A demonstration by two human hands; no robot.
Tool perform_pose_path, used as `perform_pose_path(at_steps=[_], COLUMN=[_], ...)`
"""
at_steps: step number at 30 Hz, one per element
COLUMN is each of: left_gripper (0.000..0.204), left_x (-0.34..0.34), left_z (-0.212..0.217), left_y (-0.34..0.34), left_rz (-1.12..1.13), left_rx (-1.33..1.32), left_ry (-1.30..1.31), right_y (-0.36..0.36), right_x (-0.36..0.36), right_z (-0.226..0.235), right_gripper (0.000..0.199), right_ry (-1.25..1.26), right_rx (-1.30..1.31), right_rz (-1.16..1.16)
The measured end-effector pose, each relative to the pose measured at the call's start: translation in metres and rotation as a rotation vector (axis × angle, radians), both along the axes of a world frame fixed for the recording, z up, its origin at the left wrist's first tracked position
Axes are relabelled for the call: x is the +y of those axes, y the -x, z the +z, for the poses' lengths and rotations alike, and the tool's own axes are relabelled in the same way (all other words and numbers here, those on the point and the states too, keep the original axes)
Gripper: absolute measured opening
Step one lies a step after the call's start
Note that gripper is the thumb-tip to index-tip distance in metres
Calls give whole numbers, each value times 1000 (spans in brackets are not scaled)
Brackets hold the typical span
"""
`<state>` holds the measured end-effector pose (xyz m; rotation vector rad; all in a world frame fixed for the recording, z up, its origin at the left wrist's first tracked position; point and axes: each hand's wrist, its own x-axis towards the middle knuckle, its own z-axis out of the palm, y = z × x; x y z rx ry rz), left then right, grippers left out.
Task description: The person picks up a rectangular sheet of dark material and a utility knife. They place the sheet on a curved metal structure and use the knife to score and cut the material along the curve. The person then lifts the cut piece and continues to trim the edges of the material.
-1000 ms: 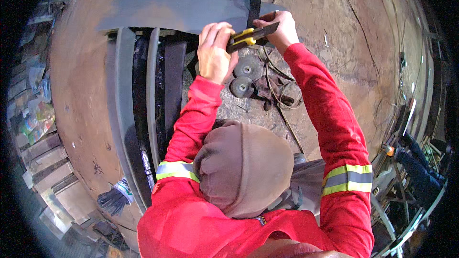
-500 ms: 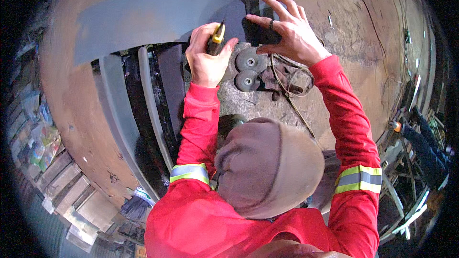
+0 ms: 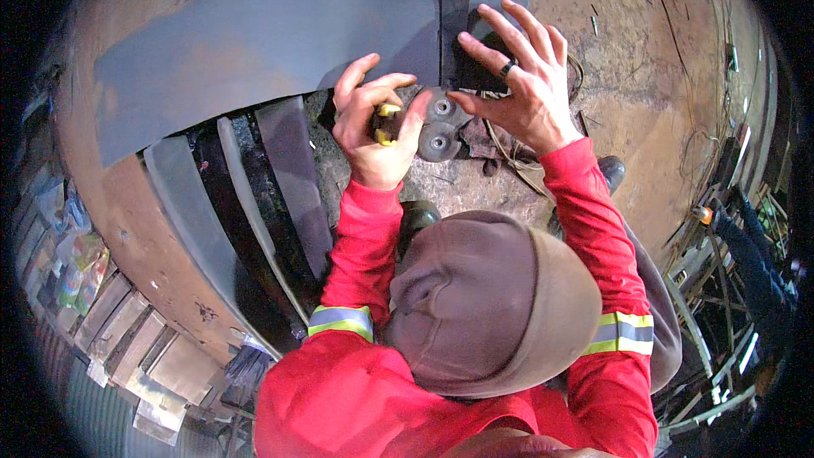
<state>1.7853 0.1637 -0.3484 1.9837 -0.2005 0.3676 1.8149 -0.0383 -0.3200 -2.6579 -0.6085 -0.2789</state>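
Left hand point(image 3: 370, 140) gripping yellow-black tool point(image 3: 387, 124), right hand point(image 3: 532, 85) spreading wide at dark strip point(image 3: 455, 13), contact unclear, grey sheet point(image 3: 254, 42) lying beyond both grips

Worn brown floor point(image 3: 657, 178), a broad grey sheet point(image 3: 246, 42) on it, long grey and black strips point(image 3: 186, 182), two round discs point(image 3: 438, 144)

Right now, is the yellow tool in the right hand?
No, the left hand holds the yellow tool, while the right hand is spread open by the dark bar.
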Motion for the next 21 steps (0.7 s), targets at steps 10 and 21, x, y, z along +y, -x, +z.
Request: perform_pose_path(at_steps=[10,21], left_gripper=[33,26], left_x=[-18,-29], left_z=[3,-3], left_y=[3,7], left_rz=[77,123], left_rx=[31,25], left_ry=[32,9], right_y=[-3,-4], right_x=[-7,-8], right_z=[-9,-16], right_gripper=[65,61], right_ry=[-37,-93], right_rx=[15,36], right_rz=[106,179])
